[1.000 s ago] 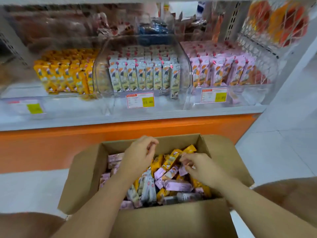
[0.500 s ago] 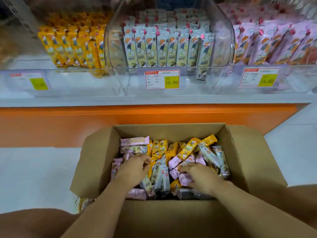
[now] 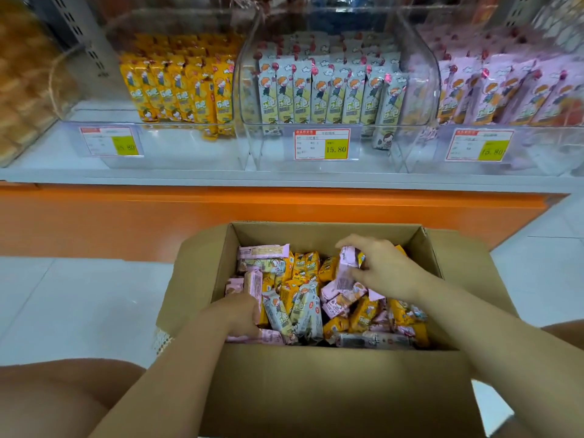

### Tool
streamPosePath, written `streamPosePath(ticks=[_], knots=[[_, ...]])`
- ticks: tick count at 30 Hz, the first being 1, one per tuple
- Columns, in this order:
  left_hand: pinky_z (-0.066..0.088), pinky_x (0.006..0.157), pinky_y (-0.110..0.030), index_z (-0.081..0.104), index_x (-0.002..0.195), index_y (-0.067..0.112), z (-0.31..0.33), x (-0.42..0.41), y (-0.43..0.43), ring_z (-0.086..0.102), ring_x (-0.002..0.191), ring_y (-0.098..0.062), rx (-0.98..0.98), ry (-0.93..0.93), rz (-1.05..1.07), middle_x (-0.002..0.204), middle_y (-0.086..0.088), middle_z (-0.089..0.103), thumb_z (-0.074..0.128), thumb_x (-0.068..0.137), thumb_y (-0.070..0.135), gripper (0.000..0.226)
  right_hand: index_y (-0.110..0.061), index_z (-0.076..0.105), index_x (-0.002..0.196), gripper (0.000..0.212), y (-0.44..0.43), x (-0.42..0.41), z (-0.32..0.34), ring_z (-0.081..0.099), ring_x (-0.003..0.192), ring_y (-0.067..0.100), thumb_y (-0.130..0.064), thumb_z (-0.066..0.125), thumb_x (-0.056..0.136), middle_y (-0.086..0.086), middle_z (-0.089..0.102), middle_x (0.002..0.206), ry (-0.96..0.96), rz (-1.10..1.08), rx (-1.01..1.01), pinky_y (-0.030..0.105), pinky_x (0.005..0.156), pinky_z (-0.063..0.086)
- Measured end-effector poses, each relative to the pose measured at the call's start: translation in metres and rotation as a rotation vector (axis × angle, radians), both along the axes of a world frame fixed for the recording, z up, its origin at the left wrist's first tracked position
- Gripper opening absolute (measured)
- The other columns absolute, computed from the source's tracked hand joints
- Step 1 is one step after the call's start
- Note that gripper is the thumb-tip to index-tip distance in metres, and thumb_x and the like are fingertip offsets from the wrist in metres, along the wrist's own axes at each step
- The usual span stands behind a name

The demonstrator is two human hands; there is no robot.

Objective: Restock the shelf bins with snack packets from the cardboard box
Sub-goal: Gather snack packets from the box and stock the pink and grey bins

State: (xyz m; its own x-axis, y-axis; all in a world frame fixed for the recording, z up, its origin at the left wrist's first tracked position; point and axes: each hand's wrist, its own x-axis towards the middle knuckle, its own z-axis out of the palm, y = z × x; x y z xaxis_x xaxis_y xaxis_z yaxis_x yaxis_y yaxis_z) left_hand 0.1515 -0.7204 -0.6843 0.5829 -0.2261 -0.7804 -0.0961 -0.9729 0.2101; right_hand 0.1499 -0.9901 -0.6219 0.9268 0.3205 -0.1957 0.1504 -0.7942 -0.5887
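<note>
White floor tiles [image 3: 79, 298] and an orange shelf base [image 3: 126, 216] sit behind your cardboard box [image 3: 331, 390]. On the shelf [image 3: 189, 177], three clear bins [image 3: 338, 90] hold upright yellow, pale green and pink snack packets. Inside the box, mixed snack packets [image 3: 303, 308] lie loose. Your left hand [image 3: 237, 314] is clamped on pink packets [image 3: 254, 284] at the box's left side. Your right hand [image 3: 384, 263] grips another pink packet [image 3: 346, 268], raised just above the pile near the far wall.

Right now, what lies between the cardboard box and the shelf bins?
Head view: only the orange shelf base lies between the cardboard box and the shelf bins.
</note>
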Motion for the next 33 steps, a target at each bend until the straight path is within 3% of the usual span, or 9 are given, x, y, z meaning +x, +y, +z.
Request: streamPosePath(ticks=[6, 9, 12, 15, 18, 20, 24, 30, 33], knots=[[0.042, 0.076, -0.024, 0.063, 0.108, 0.013, 0.029, 0.0, -0.014, 0.053, 0.092, -0.013, -0.067, 0.007, -0.016, 0.112, -0.003, 0.062, 0.051, 0.091, 0.014, 0.021, -0.029, 0.05, 0.1, 0.033, -0.012, 0.002, 0.044, 0.059, 0.07, 0.014, -0.008, 0.068, 0.083, -0.007, 0.059, 0.091, 0.107, 0.06, 0.089, 0.032, 0.063, 0.049], [0.045, 0.086, -0.025, 0.059, 0.114, 0.022, 0.061, 0.011, -0.025, 0.054, 0.103, -0.013, -0.224, -0.078, 0.016, 0.123, 0.0, 0.057, 0.045, 0.097, 0.016, 0.023, -0.03, 0.05, 0.095, 0.033, -0.023, 0.005, 0.068, 0.05, 0.063, 0.007, -0.011, 0.072, 0.08, -0.005, 0.057, 0.083, 0.105, 0.063, 0.113, 0.028, 0.058, 0.041], [0.044, 0.099, -0.035, 0.06, 0.108, 0.03, 0.099, 0.02, -0.035, 0.051, 0.118, -0.013, -0.466, -0.127, 0.164, 0.131, 0.005, 0.053, 0.042, 0.1, 0.018, 0.023, -0.022, 0.052, 0.098, 0.028, -0.034, 0.001, 0.088, 0.057, 0.069, 0.013, -0.018, 0.073, 0.081, -0.003, 0.062, 0.089, 0.115, 0.0, 0.204, 0.035, 0.065, 0.046], [0.052, 0.084, -0.03, 0.067, 0.103, 0.025, 0.132, 0.021, -0.047, 0.058, 0.11, -0.014, -0.699, -0.038, 0.403, 0.125, 0.004, 0.058, 0.043, 0.101, 0.018, 0.025, -0.015, 0.05, 0.095, 0.024, -0.037, -0.005, 0.098, 0.062, 0.067, 0.002, -0.019, 0.07, 0.084, 0.002, 0.062, 0.099, 0.065, -0.125, 0.363, 0.023, 0.064, 0.048], [0.055, 0.07, -0.028, 0.069, 0.106, 0.02, 0.154, 0.019, -0.058, 0.064, 0.095, -0.018, -0.854, 0.108, 0.593, 0.115, -0.005, 0.067, 0.049, 0.099, 0.019, 0.021, -0.012, 0.047, 0.085, 0.023, -0.035, -0.008, 0.101, 0.069, 0.075, 0.022, -0.006, 0.069, 0.083, 0.01, 0.061, 0.1, 0.01, -0.292, 0.584, 0.03, 0.072, 0.053], [0.053, 0.071, -0.026, 0.067, 0.112, 0.019, 0.165, 0.017, -0.064, 0.062, 0.095, -0.016, -0.904, 0.145, 0.625, 0.114, -0.004, 0.067, 0.054, 0.095, 0.014, 0.022, -0.013, 0.046, 0.077, 0.026, -0.036, -0.008, 0.104, 0.066, 0.085, 0.029, -0.003, 0.069, 0.081, 0.007, 0.062, 0.099, -0.032, -0.346, 0.63, 0.038, 0.075, 0.049], [0.057, 0.076, -0.027, 0.063, 0.116, 0.012, 0.178, 0.018, -0.073, 0.066, 0.095, -0.017, -1.034, 0.197, 0.631, 0.119, -0.012, 0.065, 0.051, 0.093, 0.001, 0.028, -0.017, 0.049, 0.074, 0.025, -0.046, -0.01, 0.109, 0.056, 0.088, 0.018, -0.005, 0.071, 0.08, -0.002, 0.061, 0.094, -0.027, -0.322, 0.676, 0.031, 0.074, 0.038], [0.057, 0.06, -0.024, 0.061, 0.117, 0.016, 0.173, 0.021, -0.08, 0.064, 0.079, -0.02, -1.182, 0.046, 0.772, 0.1, -0.008, 0.069, 0.066, 0.079, 0.018, 0.039, -0.017, 0.055, 0.08, 0.021, -0.055, -0.005, 0.119, 0.057, 0.074, 0.0, -0.006, 0.073, 0.078, -0.008, 0.062, 0.087, -0.037, -0.283, 0.72, 0.018, 0.069, 0.04], [0.053, 0.059, -0.022, 0.059, 0.116, 0.024, 0.179, 0.023, -0.086, 0.067, 0.081, -0.017, -1.168, -0.136, 0.695, 0.102, -0.003, 0.073, 0.068, 0.067, 0.033, 0.051, -0.017, 0.058, 0.084, 0.02, -0.054, -0.004, 0.123, 0.062, 0.085, 0.01, -0.006, 0.074, 0.077, 0.005, 0.066, 0.098, -0.023, -0.233, 0.706, 0.018, 0.074, 0.047]])
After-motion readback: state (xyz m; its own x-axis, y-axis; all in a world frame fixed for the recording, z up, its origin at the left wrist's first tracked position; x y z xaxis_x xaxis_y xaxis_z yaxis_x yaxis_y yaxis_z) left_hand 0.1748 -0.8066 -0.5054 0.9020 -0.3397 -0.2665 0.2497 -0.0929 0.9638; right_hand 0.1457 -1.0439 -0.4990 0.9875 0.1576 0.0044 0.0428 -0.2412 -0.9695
